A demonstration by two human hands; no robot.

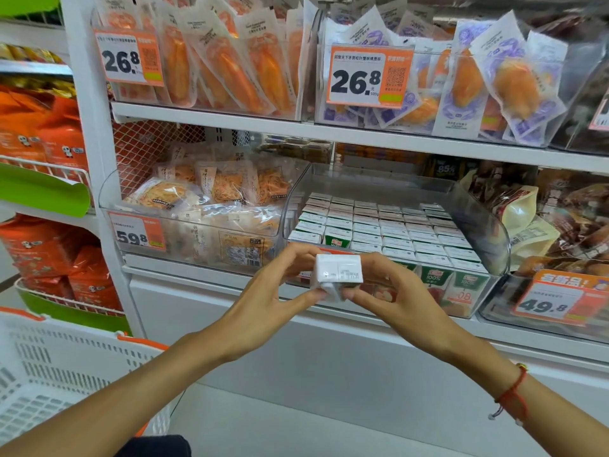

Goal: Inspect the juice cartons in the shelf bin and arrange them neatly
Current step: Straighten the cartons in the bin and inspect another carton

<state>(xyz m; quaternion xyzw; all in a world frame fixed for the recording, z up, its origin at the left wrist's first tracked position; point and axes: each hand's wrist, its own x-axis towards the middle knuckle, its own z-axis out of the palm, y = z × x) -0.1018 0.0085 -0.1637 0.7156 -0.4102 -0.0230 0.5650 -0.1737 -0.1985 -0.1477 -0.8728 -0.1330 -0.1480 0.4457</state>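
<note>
A small white juice carton [337, 275] is held in front of the shelf bin, its printed top turned toward me. My left hand [280, 285] grips its left side and my right hand [385, 288] grips its right side, fingers curled around it. Behind the carton stands a clear plastic shelf bin [494, 232] packed with several rows of upright juice cartons [389, 229], white tops up, green and red fronts showing through the front wall. One gap near the front left of the rows exposes a green carton face [337, 240].
A clear bin of snack packs [197, 209] sits left of the juice bin, brown pouches [527, 206] to its right. An upper shelf [296, 127] holds packaged snacks. A white plastic basket [59, 374] stands at lower left. Orange price tags hang on the bins.
</note>
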